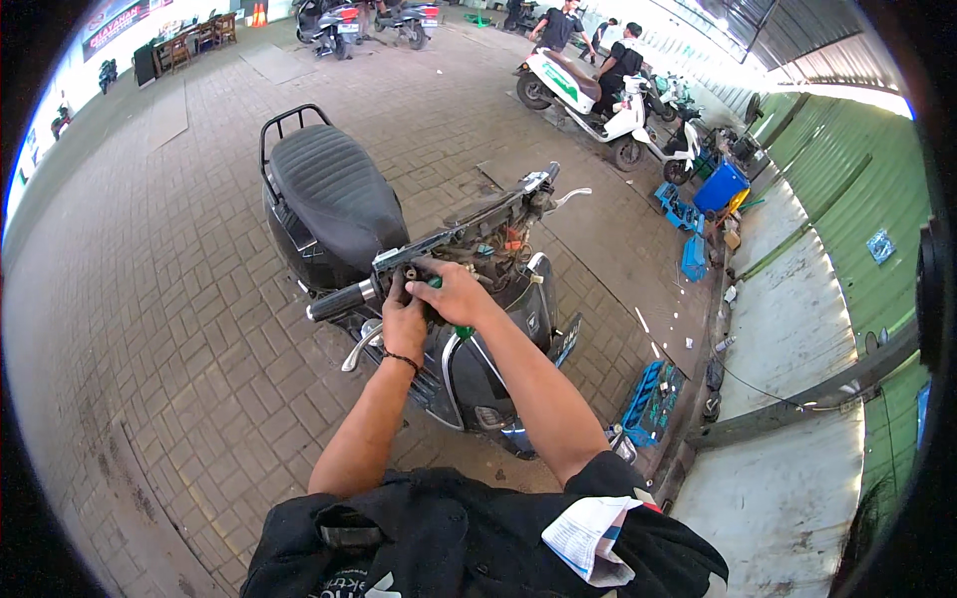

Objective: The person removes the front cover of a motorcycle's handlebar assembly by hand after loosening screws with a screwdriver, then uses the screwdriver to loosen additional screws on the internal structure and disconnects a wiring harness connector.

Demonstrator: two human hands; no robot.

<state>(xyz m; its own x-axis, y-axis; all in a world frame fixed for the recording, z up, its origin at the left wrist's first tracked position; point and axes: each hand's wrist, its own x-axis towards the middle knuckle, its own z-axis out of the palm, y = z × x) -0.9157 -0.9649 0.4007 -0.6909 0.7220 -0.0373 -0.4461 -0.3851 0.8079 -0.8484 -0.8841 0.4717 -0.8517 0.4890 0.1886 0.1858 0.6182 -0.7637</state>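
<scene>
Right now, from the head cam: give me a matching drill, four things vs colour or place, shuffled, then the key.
Things:
1. scooter seat
2. tool handle under the right hand
3. parts tray on the ground
4. scooter by the two people

Colour or place:
A. white with green
B. black, ribbed
C. blue, right of the stripped scooter
D. green

Pairs: 1-B, 2-D, 3-C, 4-A

The left hand is at the bare handlebar, next to the black grip.
</scene>
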